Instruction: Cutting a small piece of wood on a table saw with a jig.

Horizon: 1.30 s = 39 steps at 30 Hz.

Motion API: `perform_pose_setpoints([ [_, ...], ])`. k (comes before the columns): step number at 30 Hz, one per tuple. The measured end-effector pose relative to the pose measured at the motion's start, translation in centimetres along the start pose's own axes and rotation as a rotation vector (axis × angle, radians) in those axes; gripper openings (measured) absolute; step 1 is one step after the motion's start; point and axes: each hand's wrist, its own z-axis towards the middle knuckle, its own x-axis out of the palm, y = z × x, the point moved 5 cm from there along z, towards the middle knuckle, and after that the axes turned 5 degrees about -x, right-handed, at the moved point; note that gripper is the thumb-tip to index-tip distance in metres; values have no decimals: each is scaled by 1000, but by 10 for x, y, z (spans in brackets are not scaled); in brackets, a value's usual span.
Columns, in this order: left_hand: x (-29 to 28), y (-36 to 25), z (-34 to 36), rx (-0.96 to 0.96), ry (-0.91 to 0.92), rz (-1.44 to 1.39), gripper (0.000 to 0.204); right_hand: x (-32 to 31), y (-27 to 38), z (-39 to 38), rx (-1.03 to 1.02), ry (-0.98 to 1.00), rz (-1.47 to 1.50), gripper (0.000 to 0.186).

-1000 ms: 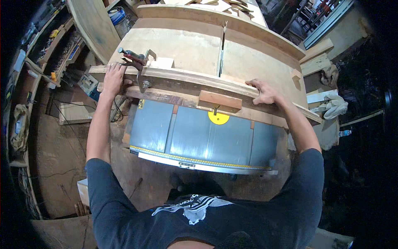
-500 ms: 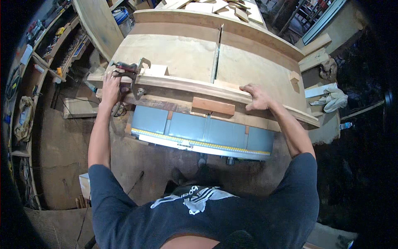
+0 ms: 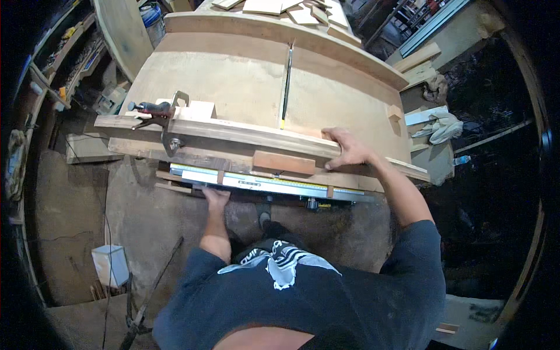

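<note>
A wide plywood sled (image 3: 198,70) sits over a saw table, whose silver front rail with a yellow scale (image 3: 280,188) shows beneath. My right hand (image 3: 347,151) grips the front wooden fence (image 3: 245,129) right of the middle, thumb and fingers over it. My left hand (image 3: 216,197) is at the underside of the metal rail, its fingers hidden there. A metal clamp (image 3: 153,111) with a dark handle holds a pale block (image 3: 199,111) at the fence's left. A reddish block (image 3: 283,162) is fixed on the fence's near side, and a slot runs up the sled's middle.
Cut wood pieces (image 3: 262,7) lie beyond the sled. Cluttered shelves (image 3: 64,49) line the left. Boards (image 3: 423,58) and a pale cloth (image 3: 440,131) are at the right. A white box (image 3: 109,265), cables and a branched dark object (image 3: 140,318) lie on the floor at lower left.
The sled has come toward me, covering most of the grey saw top. My left hand has let go of the fence and dropped to the front rail. My right hand stays on the fence.
</note>
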Motion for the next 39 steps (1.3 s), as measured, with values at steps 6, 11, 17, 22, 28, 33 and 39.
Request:
perform_pose_setpoints([
  [6, -113, -67, -72, -84, -320, 599, 103, -14, -14, 17, 24, 111, -67, 112],
  [11, -157, -90, -178, 43, -640, 764, 79, -38, -47, 7, 170, 232, 98, 105],
  [17, 51, -47, -298, 710, -687, 1228, 38, -61, -59, -3, 125, 221, 268, 76],
  [22, 261, -1, -314, 1095, 81, 1392, 34, -94, -22, -29, -351, -320, 29, 42],
  [28, 431, 32, -295, 1406, 469, 1480, 65, -147, 23, -76, -685, -511, -390, 35],
  [33, 461, 59, -264, 983, 768, 1613, 66, -168, 35, -106, -852, -719, -703, 47],
  [39, 454, 99, -247, 999, 607, 1247, 67, -91, 22, -79, -123, -926, 915, 95],
])
